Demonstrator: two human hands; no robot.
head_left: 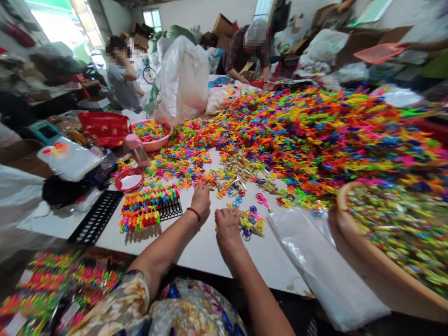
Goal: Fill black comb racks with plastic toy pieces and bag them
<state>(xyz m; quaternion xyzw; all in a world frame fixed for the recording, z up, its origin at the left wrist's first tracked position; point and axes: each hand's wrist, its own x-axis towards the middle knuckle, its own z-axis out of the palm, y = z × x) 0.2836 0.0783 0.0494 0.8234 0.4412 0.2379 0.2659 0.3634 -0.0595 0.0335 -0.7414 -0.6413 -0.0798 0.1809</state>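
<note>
My left hand, with a dark red bead bracelet at its wrist, is at the near edge of the loose pieces. Its fingers are drawn together, and whatever they grip is hidden. Just to the right, my right hand curls its fingers down near the white tabletop; its grip is hidden too. Small plastic pieces with rings lie right beside it, in pink, blue and yellow. Left of my hands, a black slotted rack carries rows of bright plastic figures.
A large heap of coloured plastic figures covers the far right. At right stand a big tan basin of small pieces and clear plastic bags. Leftward are another black rack, a red dish and a pink-lidded bottle. People work behind.
</note>
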